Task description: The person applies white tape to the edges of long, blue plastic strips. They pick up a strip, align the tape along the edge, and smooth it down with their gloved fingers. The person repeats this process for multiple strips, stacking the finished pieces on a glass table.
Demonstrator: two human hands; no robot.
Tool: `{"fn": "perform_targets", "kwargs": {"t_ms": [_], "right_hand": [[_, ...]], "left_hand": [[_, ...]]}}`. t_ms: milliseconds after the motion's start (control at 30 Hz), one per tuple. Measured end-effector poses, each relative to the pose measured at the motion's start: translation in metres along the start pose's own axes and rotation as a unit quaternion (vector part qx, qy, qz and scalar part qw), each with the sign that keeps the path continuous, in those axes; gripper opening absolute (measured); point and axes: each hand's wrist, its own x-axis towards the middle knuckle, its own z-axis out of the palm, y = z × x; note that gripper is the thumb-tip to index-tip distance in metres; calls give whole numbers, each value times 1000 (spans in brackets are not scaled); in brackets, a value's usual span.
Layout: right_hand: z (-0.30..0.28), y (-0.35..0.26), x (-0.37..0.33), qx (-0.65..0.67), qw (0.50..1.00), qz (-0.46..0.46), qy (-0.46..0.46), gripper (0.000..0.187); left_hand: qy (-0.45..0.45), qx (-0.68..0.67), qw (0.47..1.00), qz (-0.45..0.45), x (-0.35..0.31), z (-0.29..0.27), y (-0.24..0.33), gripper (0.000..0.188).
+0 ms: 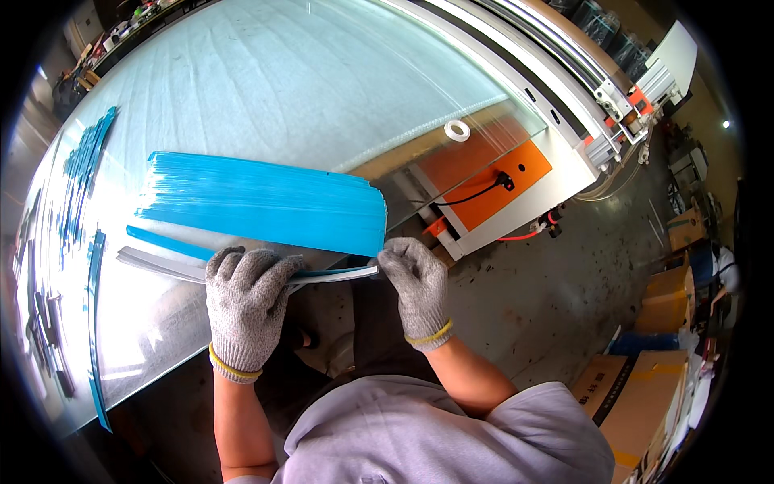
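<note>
My left hand [248, 306], in a grey knit glove with a yellow cuff edge, is closed around a bundle of thin white strips [161, 264] with some blue on them. The strips stick out to both sides of it, over the glass table's near edge. At their right end my right hand [415, 286], gloved alike, has its fingers pinched together on the tip; the exact grip is partly hidden. Just beyond, a broad stack of bright blue strips [266, 202] lies on the table. One loose blue strip [169, 242] lies between that stack and my left hand.
The glass table [290, 73] carries more blue strips [87, 173] and dark strips [50, 343] at the left. A white tape roll [456, 131] sits near an orange panel [524, 177] with a black cable. A machine rail runs along the far right; cardboard boxes [637, 403] stand on the floor.
</note>
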Motion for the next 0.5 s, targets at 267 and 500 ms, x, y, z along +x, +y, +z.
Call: {"fn": "perform_targets", "kwargs": {"t_ms": [267, 500], "right_hand": [[-7, -7, 35, -266, 926, -235, 129, 11], [2, -27, 59, -434, 806, -403, -28, 17]], "left_hand": [[34, -1, 999, 18, -3, 0, -2, 27], [28, 4, 1000, 12, -2, 1, -1, 31]]}}
